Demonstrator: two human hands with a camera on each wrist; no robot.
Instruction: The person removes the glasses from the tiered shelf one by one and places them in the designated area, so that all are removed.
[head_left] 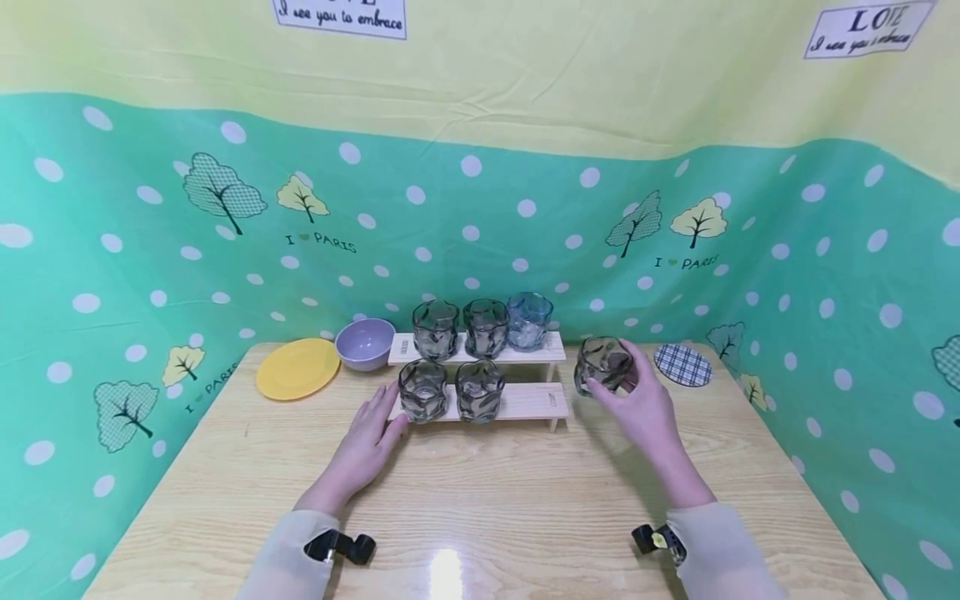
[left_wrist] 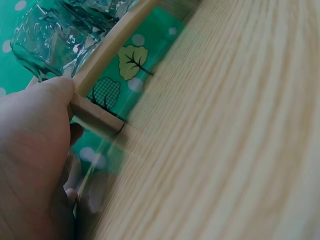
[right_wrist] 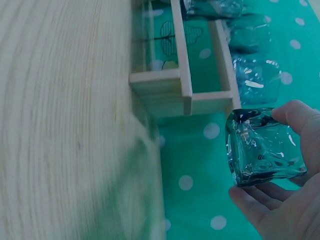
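On the table stands a two-step wooden rack (head_left: 525, 402). Its lower step carries two grey glass cups (head_left: 423, 392), while two more grey cups (head_left: 486, 329) and a bluish one (head_left: 529, 321) occupy the upper step. My left hand (head_left: 365, 442) holds the lower step's left end; in the left wrist view the thumb (left_wrist: 55, 92) lies on its front corner beside a cup (left_wrist: 65, 40). To the right of the rack, my right hand (head_left: 641, 404) grips a brownish-grey glass cup (head_left: 602, 367), tilted, thumb on one side and fingers on the other.
A yellow plate (head_left: 297, 369) and a purple bowl (head_left: 365, 344) are at the back left. At the back right lies a blue checked round plate (head_left: 683, 365). Behind the table (head_left: 487, 500) hangs a green and yellow patterned cloth (head_left: 450, 200).
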